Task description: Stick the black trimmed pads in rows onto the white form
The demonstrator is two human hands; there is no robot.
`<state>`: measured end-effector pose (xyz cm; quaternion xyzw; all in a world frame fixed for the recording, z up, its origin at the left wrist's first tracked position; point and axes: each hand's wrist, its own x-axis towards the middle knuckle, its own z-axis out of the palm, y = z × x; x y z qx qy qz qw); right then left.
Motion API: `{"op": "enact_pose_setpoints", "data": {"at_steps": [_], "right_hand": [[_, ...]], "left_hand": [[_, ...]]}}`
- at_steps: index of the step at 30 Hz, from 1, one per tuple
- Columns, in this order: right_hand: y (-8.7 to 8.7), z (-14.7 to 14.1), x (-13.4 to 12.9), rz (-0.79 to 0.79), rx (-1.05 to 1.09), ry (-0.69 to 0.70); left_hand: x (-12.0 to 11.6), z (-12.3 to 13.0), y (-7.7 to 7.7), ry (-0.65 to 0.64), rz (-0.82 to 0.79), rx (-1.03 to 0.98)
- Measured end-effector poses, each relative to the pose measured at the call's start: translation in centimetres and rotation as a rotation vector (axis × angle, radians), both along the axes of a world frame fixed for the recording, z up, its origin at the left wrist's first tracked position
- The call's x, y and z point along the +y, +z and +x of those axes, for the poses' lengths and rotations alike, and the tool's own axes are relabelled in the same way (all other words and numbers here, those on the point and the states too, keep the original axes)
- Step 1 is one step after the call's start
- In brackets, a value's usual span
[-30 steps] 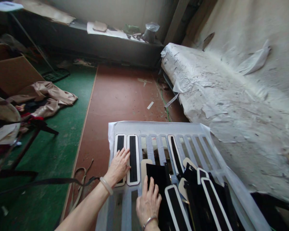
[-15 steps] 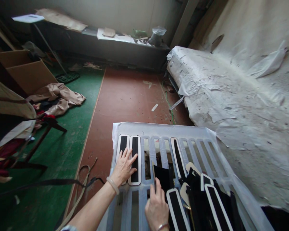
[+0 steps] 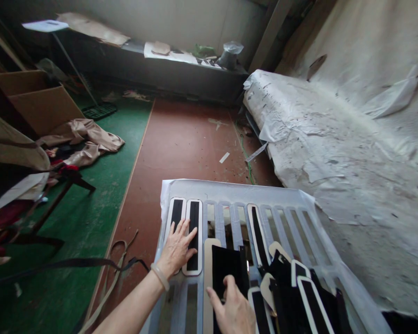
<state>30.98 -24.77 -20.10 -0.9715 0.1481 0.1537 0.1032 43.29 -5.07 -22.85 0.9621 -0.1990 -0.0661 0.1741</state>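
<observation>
My left hand (image 3: 178, 247) lies flat with fingers spread across two black strips with white rounded borders, the left strip (image 3: 176, 210) and the right strip (image 3: 194, 212). They sit side by side on a pale slotted rack (image 3: 230, 185). Lower in the view, my right hand (image 3: 231, 304) has its thumb and bent forefinger on a black panel with a beige border (image 3: 209, 260). The panel faces up, and some of the grip is hidden beneath my hand. Another white-bordered strip (image 3: 258, 234) lies apart, farther right.
A heap of black bordered pieces (image 3: 292, 297) covers the rack's lower right. A table draped in stained white sheeting (image 3: 310, 134) runs along the right. At left are a cardboard box (image 3: 45, 106), beige cloth (image 3: 90, 139) and a strap (image 3: 114, 264) on the floor.
The beige-bordered panel in my right hand has turned from nearly edge-on to face up, shifting left and down. My right hand has moved slightly right. My left hand stays on the strips.
</observation>
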Motion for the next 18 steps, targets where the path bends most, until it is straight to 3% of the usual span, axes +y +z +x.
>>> {"op": "enact_pose_setpoints", "data": {"at_steps": [3,5,12,18], "right_hand": [[-2.6,-1.1,2.4,-0.253,-0.029,0.215],[-3.4,-1.4,2.7,-0.323,-0.031,0.268],[-1.9,0.0,1.9,-0.303,-0.088,0.195],[-2.5,1.0,3.5,-0.299,-0.063,0.183]], "left_hand": [[-0.1,0.1,-0.1,-0.002,0.007,-0.001],[-0.1,0.1,-0.1,-0.005,0.015,0.010],[-0.3,0.3,0.3,-0.005,0.025,0.013],[-0.7,0.3,0.4,0.008,0.046,0.018]]}}
